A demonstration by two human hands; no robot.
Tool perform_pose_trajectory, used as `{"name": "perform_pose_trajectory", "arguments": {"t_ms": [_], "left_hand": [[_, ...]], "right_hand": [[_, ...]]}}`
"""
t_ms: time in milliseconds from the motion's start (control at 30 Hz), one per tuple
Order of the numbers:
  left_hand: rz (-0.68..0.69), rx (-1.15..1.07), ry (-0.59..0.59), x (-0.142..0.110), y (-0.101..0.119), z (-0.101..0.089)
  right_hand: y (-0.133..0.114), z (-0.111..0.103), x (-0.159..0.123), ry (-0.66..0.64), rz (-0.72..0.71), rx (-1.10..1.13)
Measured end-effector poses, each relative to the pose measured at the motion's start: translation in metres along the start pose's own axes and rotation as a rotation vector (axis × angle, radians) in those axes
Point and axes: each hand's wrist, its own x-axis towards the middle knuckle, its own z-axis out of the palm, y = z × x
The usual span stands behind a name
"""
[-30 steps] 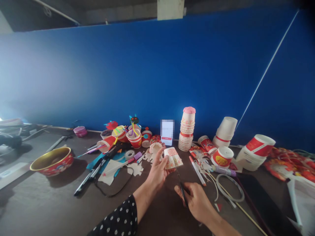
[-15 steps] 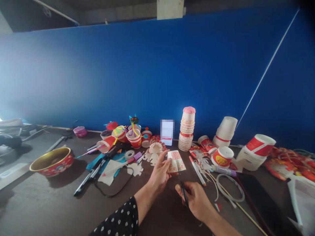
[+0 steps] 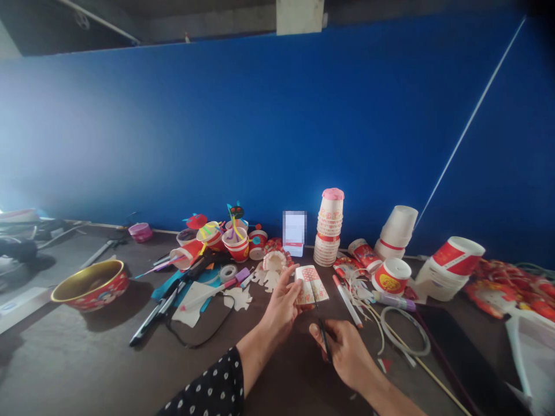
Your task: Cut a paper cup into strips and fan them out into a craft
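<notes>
Between the thumb and fingers of my left hand [image 3: 281,309] is a paper cup [image 3: 319,289], white with a red and pink print, its far side facing up. My right hand [image 3: 347,349] is closed round the dark handles of a pair of scissors [image 3: 324,335]. The blades reach up and left into the cup's wall, along a slit in the printed side. A white marker [image 3: 347,301] with red ends lies just right of the cup. Behind my left hand are white scalloped paper cut-outs [image 3: 272,276].
Stacked paper cups [image 3: 328,245] stand at the back beside a lit phone [image 3: 295,234]. Decorated cups [image 3: 236,245], a black selfie stick [image 3: 167,300] and a gold-lined red bowl [image 3: 95,289] are on the left. On the right lie a clear tape ring [image 3: 422,341], a stick [image 3: 433,378] and more cups [image 3: 392,277].
The slit in the cup's printed wall looks longer and wider, with the cut edge to its right shifted slightly rightward. Both hands have barely moved.
</notes>
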Motion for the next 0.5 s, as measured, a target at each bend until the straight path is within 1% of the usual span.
{"name": "perform_pose_trajectory", "arguments": {"t_ms": [200,500], "left_hand": [[0.004,0.023,0.003,0.0015,-0.0011,-0.0016],[-0.006,0.025,0.004,0.0007,0.0002,-0.0001]], "right_hand": [[0.0014,0.0007,0.0006,0.010,-0.014,0.007],[0.0006,0.0029,0.0007,0.022,0.008,0.033]]}}
